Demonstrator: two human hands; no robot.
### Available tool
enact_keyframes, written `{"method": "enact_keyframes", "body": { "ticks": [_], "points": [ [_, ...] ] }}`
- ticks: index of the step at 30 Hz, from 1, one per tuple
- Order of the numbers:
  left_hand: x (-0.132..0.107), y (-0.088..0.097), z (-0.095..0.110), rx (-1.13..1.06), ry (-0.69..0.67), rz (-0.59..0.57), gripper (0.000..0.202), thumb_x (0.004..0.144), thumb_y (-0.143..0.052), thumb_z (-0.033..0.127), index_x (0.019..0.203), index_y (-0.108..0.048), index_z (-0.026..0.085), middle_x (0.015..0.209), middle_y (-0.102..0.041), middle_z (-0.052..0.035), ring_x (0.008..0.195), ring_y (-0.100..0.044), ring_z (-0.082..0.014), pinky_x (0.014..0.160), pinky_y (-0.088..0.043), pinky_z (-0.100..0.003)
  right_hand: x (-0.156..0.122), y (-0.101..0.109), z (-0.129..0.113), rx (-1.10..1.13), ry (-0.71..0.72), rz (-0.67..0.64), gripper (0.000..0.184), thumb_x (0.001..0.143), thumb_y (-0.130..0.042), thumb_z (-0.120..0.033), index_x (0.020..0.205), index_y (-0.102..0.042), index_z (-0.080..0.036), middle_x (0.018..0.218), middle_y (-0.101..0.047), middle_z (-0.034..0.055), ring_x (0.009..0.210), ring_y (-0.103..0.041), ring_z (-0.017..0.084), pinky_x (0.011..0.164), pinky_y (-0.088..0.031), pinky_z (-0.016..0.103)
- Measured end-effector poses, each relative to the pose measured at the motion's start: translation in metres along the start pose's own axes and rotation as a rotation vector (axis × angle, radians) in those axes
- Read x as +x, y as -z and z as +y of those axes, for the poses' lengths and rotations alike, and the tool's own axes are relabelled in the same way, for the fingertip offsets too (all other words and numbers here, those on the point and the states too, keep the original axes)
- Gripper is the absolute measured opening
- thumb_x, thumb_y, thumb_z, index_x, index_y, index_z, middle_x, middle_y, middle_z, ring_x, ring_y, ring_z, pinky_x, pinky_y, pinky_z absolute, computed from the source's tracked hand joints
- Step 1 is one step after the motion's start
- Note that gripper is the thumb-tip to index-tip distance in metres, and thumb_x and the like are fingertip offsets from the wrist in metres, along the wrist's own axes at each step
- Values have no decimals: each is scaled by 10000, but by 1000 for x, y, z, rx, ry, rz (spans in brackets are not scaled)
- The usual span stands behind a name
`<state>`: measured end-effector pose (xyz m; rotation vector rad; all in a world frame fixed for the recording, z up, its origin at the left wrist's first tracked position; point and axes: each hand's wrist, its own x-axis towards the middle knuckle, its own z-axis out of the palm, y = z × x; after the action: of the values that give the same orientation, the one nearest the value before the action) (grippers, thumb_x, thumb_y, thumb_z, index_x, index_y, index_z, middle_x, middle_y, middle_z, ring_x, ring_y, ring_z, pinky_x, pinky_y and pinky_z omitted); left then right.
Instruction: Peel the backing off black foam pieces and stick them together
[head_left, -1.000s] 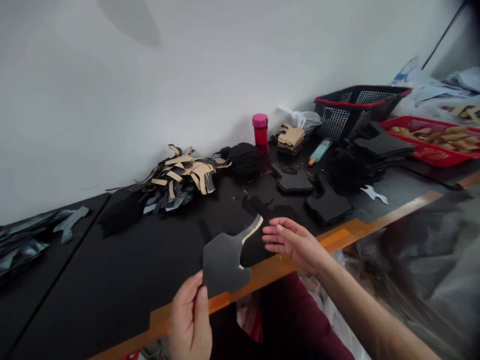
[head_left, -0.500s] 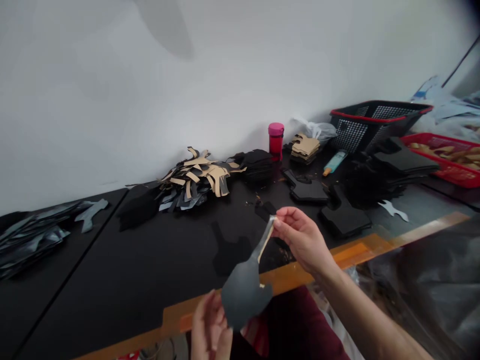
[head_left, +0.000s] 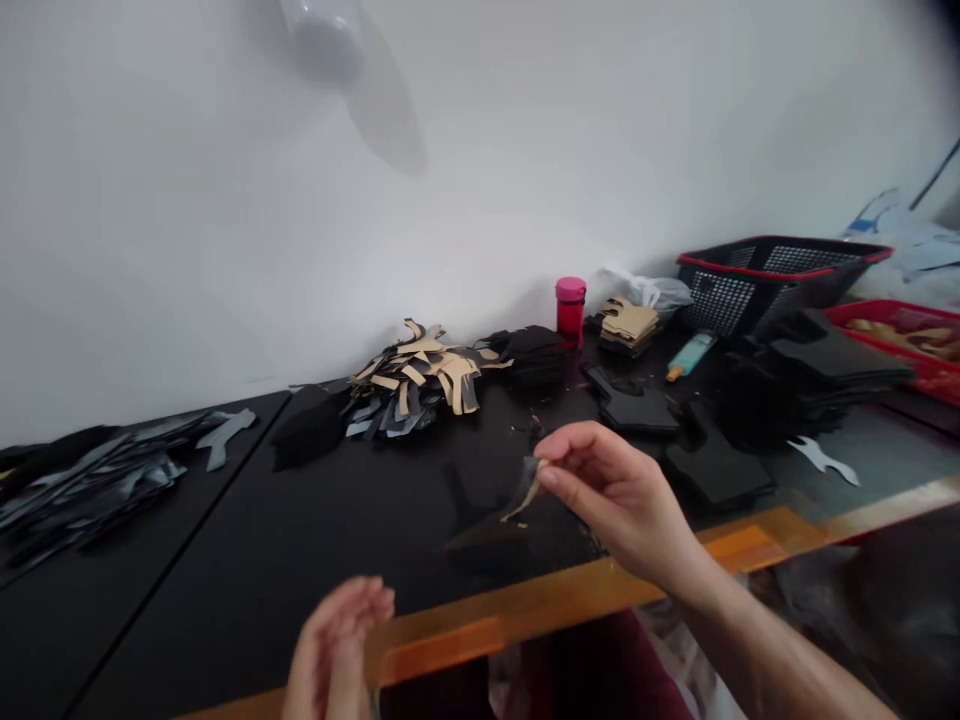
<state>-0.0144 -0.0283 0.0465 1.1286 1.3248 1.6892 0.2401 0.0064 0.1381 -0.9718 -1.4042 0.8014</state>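
Observation:
My right hand (head_left: 611, 490) pinches the narrow end of a dark grey cut-out piece (head_left: 523, 492), which looks like leather or sheet material with a pale edge. The piece now hangs low over the black tabletop, tilted nearly edge-on, so its wide part is dark and hard to make out. Down at the left, my left hand (head_left: 341, 640) is apart from the piece, its fingers loosely stretched and holding nothing. Beyond the right hand lie stacks of similar black cut-outs (head_left: 637, 408).
A heap of tan and black scraps (head_left: 424, 375) lies near the wall, with grey strips (head_left: 112, 485) farther left. Along the back stand a pink-lidded bottle (head_left: 570, 312) and a black mesh basket (head_left: 780, 285). A red tray (head_left: 911, 345) sits at right. Orange tape (head_left: 442, 645) lines the front edge.
My left hand has let go of the dark piece and moved left. The right hand keeps its pinch, and the piece has swung from upright to nearly edge-on over the table.

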Motion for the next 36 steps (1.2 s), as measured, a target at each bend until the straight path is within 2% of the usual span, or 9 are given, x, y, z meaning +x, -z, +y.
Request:
{"method": "enact_keyframes", "body": {
  "ticks": [4, 7, 9, 12, 19, 23, 27, 31, 36],
  "points": [
    [24, -42, 63, 275, -270, -280, 206, 832, -575, 318, 1001, -625, 212, 1056, -617, -56, 975, -580, -191, 872, -462, -264, 1, -5, -5, -59, 39, -161, 117, 844, -559, -294, 881, -538, -184, 833, -605, 31, 717, -585, 103, 645, -482, 209],
    [32, -74, 95, 303, -266, -603, 155, 844, -553, 302, 943, -622, 204, 986, -618, -50, 925, -574, -187, 811, -454, -256, 0, -8, -7, -136, 81, -265, 90, 857, -536, -270, 848, -555, -182, 852, -599, 29, 710, -556, 89, 625, -453, 191],
    [32, -86, 101, 301, -214, -692, 127, 843, -554, 303, 887, -616, 201, 882, -617, -37, 821, -567, -170, 705, -446, -235, 0, -9, -8, -171, 74, -301, 78, 857, -530, -254, 850, -558, -182, 818, -591, 18, 685, -533, 78, 596, -432, 175],
    [29, -90, 95, 305, -157, -689, 126, 850, -543, 310, 836, -600, 199, 792, -592, -19, 721, -526, -145, 621, -405, -221, 1, -8, -10, -170, 56, -328, 51, 846, -537, -222, 876, -548, -182, 764, -578, -7, 660, -526, 64, 593, -430, 158],
    [26, -82, 85, 243, -7, -721, 159, 849, -545, 346, 807, -576, 196, 738, -532, 7, 678, -453, -118, 618, -369, -219, 0, -7, -9, -258, 172, -389, 51, 842, -529, -179, 818, -573, -172, 768, -584, -14, 672, -507, 55, 622, -410, 158],
    [26, -85, 84, 181, 74, -718, 184, 834, -564, 352, 763, -564, 182, 697, -493, 12, 654, -421, -111, 601, -353, -217, 2, -9, -11, -344, 120, -426, 90, 847, -482, -134, 795, -543, -177, 698, -535, -29, 616, -455, 55, 570, -368, 161],
    [26, -88, 77, 96, 146, -621, 181, 822, -583, 354, 788, -586, 176, 721, -522, 9, 677, -446, -105, 618, -365, -208, 3, -9, -11, -344, 144, -463, 113, 835, -446, -84, 803, -505, -175, 893, -546, 20, 795, -510, 87, 727, -427, 196],
    [34, -85, 70, -120, 226, -480, 175, 805, -603, 336, 795, -570, 164, 737, -555, 4, 708, -522, -116, 685, -429, -238, -3, 2, -5, -259, 116, -513, 68, 878, -438, -166, 833, -487, -183, 1141, -508, 75, 1028, -505, 140, 893, -428, 274],
    [52, -74, 65, -332, 286, -321, 162, 811, -601, 307, 808, -498, 182, 757, -604, 13, 720, -605, -141, 673, -491, -287, -16, 34, 23, -109, -58, -332, 133, 880, -487, -309, 817, -476, -193, 1127, -539, 82, 1159, -465, 202, 948, -411, 324]
  ]
}}
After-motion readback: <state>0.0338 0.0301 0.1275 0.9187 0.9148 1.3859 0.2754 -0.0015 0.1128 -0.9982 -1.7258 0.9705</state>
